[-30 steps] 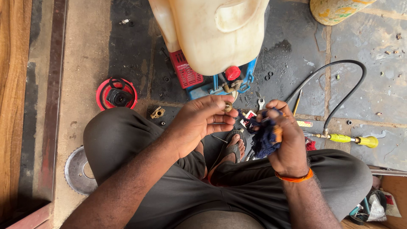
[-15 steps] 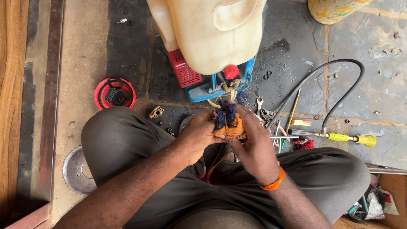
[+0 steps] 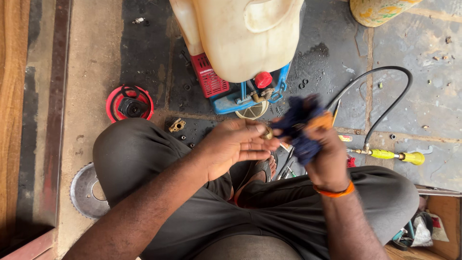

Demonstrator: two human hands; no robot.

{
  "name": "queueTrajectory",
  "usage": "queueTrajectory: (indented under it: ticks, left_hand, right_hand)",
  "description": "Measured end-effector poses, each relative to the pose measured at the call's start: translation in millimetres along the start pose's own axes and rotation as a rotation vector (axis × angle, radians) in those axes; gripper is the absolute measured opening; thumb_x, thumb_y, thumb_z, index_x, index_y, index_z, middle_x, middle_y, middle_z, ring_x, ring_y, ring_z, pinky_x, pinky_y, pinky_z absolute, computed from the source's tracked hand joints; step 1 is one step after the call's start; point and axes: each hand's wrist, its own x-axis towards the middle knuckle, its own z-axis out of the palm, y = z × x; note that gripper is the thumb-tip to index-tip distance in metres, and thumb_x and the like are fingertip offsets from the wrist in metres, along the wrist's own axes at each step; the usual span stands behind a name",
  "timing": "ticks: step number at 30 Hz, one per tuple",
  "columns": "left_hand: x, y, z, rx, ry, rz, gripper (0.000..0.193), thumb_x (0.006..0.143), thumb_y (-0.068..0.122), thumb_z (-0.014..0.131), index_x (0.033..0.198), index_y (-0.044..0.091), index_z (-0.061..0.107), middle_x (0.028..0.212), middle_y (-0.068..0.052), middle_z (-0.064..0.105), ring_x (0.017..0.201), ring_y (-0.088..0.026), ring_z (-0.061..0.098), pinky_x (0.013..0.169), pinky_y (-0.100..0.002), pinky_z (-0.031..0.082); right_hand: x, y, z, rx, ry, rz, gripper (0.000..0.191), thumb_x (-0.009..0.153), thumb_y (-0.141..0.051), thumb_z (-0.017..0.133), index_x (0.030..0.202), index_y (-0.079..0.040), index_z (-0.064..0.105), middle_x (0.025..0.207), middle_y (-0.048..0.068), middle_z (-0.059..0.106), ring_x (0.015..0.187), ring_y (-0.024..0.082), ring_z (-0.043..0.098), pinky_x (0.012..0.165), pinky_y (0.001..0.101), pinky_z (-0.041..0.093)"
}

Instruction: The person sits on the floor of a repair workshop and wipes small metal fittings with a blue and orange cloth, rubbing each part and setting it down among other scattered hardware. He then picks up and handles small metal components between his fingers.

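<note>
My left hand [image 3: 236, 144] pinches a small brass fitting [image 3: 267, 133] between thumb and fingertips, above my lap. My right hand [image 3: 323, 153], with an orange band at the wrist, grips a dark blue rag [image 3: 299, 126] bunched around something orange, right beside the fitting. The rag touches or nearly touches the fitting. Just beyond the hands stands a cream plastic tank [image 3: 240, 33] on a blue and red pump base [image 3: 231, 91] with a red cap.
A red round cover [image 3: 129, 103] and a brass part [image 3: 176, 125] lie on the floor to the left. A black hose [image 3: 385, 91] ends in a yellow-handled valve [image 3: 394, 155]. A toothed metal disc [image 3: 85, 191] lies by my left knee. Small tools sit between my feet.
Both hands were pressed together on the rag just before; now they have parted slightly, the left hand holding the fitting out and the right hand lifting the rag to the right.
</note>
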Motion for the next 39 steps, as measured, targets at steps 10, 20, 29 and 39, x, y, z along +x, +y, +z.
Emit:
queueTrajectory:
  ticks: [10,20,29,39]
  left_hand:
    - [5.3,-11.9,4.3,0.130,0.158,0.053,0.026,0.095,0.020,0.064,0.114,0.003,0.059,0.107,-0.011,0.070,0.095,-0.019,0.073,0.084,-0.041,0.063]
    - [-4.0,-0.9,5.1,0.345,0.030,0.114,0.025,0.099,0.020,0.061,0.114,0.000,0.065,0.101,-0.010,0.072,0.092,-0.015,0.073,0.083,-0.033,0.064]
    - [-17.6,4.6,22.0,0.765,0.130,0.475,0.026,0.096,0.008,0.064,0.122,0.004,0.064,0.104,-0.006,0.074,0.092,-0.013,0.075,0.083,-0.029,0.061]
    - [-26.0,6.0,29.3,1.282,0.333,0.999,0.047,0.094,0.000,0.068,0.139,0.009,0.054,0.105,-0.008,0.062,0.098,-0.023,0.065,0.087,-0.036,0.059]
  right_hand:
    - [-10.5,25.2,21.3,-0.869,0.094,-0.142,0.038,0.091,-0.014,0.080,0.120,0.000,0.061,0.108,0.007,0.067,0.097,0.015,0.065,0.087,0.0323,0.054]
    - [-14.0,16.1,-9.2,-0.609,0.147,-0.127,0.034,0.095,-0.020,0.076,0.121,-0.002,0.063,0.103,0.003,0.069,0.091,0.015,0.066,0.082,0.0322,0.056]
    - [7.7,6.4,-19.7,0.071,0.328,-0.014,0.055,0.105,-0.062,0.049,0.138,-0.019,0.057,0.121,0.003,0.065,0.095,0.016,0.064,0.074,0.0341,0.053]
    - [4.0,6.0,-0.9,-0.048,0.309,0.060,0.058,0.107,-0.053,0.046,0.146,-0.012,0.053,0.129,0.006,0.065,0.109,0.021,0.065,0.088,0.0402,0.056]
